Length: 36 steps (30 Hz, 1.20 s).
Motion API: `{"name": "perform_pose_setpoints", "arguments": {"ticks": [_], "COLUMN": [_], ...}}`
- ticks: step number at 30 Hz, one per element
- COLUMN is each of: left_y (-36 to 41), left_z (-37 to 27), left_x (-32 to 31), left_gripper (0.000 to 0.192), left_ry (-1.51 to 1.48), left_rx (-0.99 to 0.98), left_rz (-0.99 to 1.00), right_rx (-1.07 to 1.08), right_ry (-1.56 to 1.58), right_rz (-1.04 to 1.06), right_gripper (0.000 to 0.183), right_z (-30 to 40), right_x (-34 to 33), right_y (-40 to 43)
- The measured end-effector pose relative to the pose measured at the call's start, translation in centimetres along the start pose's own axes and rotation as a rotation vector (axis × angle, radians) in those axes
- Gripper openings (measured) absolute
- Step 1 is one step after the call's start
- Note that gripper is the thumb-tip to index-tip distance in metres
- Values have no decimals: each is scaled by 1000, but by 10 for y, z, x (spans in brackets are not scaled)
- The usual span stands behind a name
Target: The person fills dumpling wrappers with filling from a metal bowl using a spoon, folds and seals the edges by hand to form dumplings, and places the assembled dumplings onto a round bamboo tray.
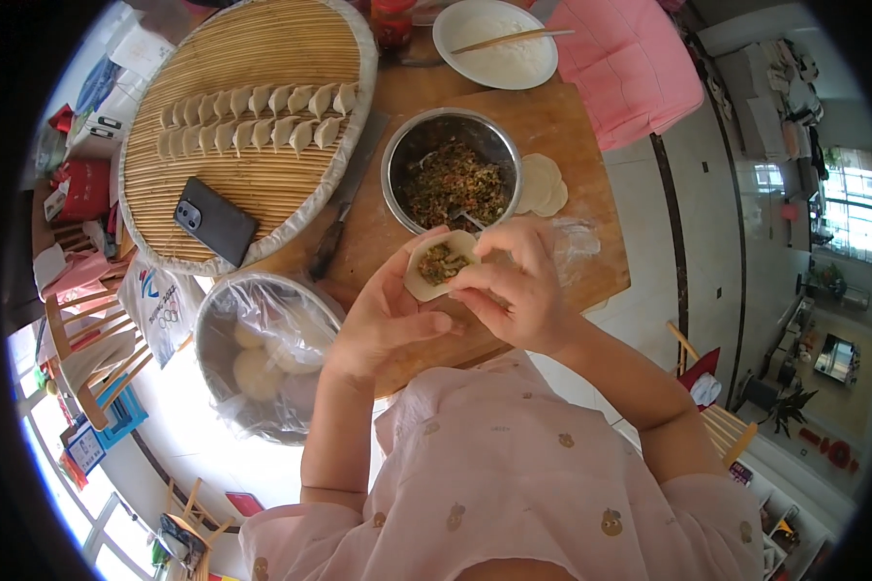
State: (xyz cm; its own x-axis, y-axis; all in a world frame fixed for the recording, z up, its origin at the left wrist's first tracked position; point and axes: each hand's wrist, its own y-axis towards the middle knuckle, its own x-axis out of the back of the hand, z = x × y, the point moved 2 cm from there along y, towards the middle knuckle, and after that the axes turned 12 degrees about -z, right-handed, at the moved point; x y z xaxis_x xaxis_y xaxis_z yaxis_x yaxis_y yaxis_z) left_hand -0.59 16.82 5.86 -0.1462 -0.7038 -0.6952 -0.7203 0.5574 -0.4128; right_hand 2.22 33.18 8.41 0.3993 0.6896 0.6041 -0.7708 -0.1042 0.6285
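A round dumpling wrapper (pixel 423 287) with a heap of chopped filling (pixel 443 263) on it rests in my left hand (pixel 381 312). The fingers of my right hand (pixel 519 283) pinch the wrapper's right edge. The wrapper is unfolded, so the filling shows. Just beyond my hands stands a steel bowl (pixel 391 149) of chopped filling, with a spoon (pixel 469 220) lying in it. Flat round wrappers (pixel 541 185) overlap in a small pile to the right of the bowl. Two rows of folded dumplings (pixel 258 134) lie on a round reed tray (pixel 261 51) at the upper left.
A dark phone (pixel 216 221) lies on the tray. A knife (pixel 330 240) lies along the wooden board (pixel 596 210). Behind is a white bowl of flour (pixel 494 54) with a stick across it. A plastic-covered pot (pixel 261 356) holds dough at left. A pink cushion (pixel 632 65) is at upper right.
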Motion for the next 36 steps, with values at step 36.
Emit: {"name": "perform_pose_setpoints", "arguments": {"ticks": [36], "left_y": [-13], "left_z": [3], "left_x": [-12], "left_gripper": [36], "left_ry": [200], "left_rx": [-71], "left_rz": [-294], "right_rx": [-529], "right_ry": [390], "right_rz": [-216], "right_gripper": [78], "right_z": [8], "right_x": [-5], "right_y": [-4]}}
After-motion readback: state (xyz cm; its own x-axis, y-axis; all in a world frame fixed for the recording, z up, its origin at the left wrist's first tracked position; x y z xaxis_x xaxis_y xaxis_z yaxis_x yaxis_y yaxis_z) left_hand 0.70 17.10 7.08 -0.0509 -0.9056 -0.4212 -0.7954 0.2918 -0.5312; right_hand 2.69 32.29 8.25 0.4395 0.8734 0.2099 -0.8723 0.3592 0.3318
